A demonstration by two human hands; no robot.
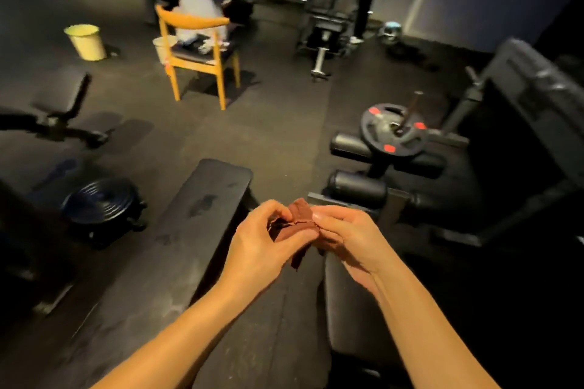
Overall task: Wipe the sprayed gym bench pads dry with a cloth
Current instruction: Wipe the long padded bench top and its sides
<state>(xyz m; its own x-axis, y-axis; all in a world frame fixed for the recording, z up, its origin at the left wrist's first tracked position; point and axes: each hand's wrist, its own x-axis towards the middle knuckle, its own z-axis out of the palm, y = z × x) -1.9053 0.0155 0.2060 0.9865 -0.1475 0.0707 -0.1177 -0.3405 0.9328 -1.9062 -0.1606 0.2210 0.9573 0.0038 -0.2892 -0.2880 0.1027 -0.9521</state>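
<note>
I pinch the cloth (pixel 298 224) between left hand (pixel 264 245) and right hand (pixel 346 238), fingers curled on its edges, apparently folding it for wiping; it hangs just right of the damp-spotted bench pad (pixel 202 215)

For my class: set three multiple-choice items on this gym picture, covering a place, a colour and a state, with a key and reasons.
1. Where does the yellow bucket stand?
A) left of the wooden chair
B) right of it
C) on its seat

2. What colour is the cloth?
A) white
B) reddish brown
C) blue

3. How is the cloth held?
A) draped over the chair
B) in one hand only
C) pinched by both hands

Key:
1 A: the bucket stands on the floor, left of the chair.
2 B: its folds show reddish brown.
3 C: the left hand and right hand both pinch it.
</note>
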